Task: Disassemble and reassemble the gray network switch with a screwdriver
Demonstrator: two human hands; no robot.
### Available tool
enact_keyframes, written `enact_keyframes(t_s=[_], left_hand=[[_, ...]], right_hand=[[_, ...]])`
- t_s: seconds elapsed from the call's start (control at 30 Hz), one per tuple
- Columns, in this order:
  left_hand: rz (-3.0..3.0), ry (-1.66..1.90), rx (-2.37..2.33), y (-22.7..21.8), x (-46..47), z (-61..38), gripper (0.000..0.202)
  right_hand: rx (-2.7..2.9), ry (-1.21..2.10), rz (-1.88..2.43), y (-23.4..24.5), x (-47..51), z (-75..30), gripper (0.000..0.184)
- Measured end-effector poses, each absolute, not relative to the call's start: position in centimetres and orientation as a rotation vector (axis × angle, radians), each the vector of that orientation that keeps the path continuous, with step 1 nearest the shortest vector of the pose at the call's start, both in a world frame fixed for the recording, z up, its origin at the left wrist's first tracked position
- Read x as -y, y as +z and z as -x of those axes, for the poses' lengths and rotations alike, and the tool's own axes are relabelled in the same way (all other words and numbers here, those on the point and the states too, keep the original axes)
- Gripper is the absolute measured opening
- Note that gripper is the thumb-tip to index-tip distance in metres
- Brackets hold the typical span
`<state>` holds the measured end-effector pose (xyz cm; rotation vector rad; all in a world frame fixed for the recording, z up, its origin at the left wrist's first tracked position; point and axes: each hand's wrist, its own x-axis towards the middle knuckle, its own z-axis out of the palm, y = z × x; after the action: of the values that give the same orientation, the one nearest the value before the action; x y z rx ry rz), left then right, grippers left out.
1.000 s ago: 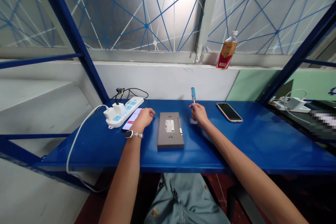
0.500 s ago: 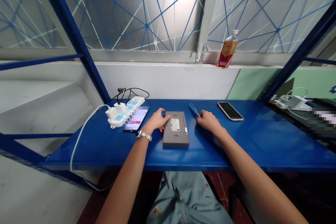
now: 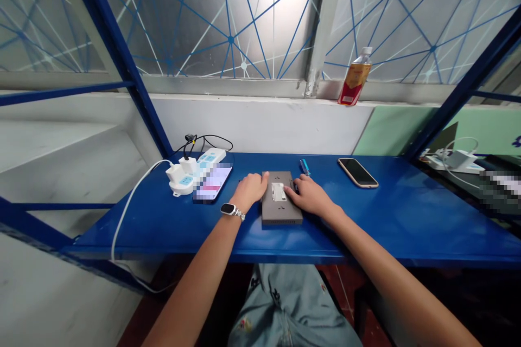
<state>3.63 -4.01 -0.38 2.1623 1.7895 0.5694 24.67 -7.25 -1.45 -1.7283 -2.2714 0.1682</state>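
Note:
A flat grey box (image 3: pixel 285 211) with a white label on its upper face lies on the blue table in front of me. My left hand (image 3: pixel 251 191) is closed on its left edge, thumb on top at the far left corner. On the opposite side my right hand (image 3: pixel 311 194) grips the right edge, its thumb resting on the label and its fingers partly hidden. Just beyond the right fingers lies a blue-handled screwdriver (image 3: pixel 304 166), its near end hidden by the hand.
A phone (image 3: pixel 214 181) with a lit screen lies left, beside a white power strip (image 3: pixel 211 156) with plugged-in chargers and cables. Another phone (image 3: pixel 358 172) lies right. A drink bottle (image 3: pixel 355 78) stands on the window ledge. Blue metal posts frame the blue table (image 3: pixel 386 222).
My right hand has let go of the screwdriver and moved left onto the box's right edge. The box sits slightly further right, and my left hand has a firmer hold on it.

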Motion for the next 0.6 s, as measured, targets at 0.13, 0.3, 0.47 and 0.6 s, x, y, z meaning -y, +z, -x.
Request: enact_keyframes(t_s=[0.13,0.3,0.47,0.6], left_hand=[[-2.191,0.609,-1.772,0.0,3.8,-3.2,0.065],[-2.131,1.076,-1.654,0.8,3.9,-2.6,0.056],[-1.783,1.379,-1.347,0.7,4.1,-3.1,0.055],[-1.477,1.266,-1.292,0.3,3.4,-2.9,0.066]], right_hand=[[2.215,0.389,1.431,-2.1,6.4,-25.3,0.039],[1.802,0.982,1.083,-1.8,6.2,-25.9,0.068],[1.556,1.07,0.929,-1.0,6.6,-25.7,0.066],[1.625,0.759,0.855,-0.9,6.9,-25.8,0.04]])
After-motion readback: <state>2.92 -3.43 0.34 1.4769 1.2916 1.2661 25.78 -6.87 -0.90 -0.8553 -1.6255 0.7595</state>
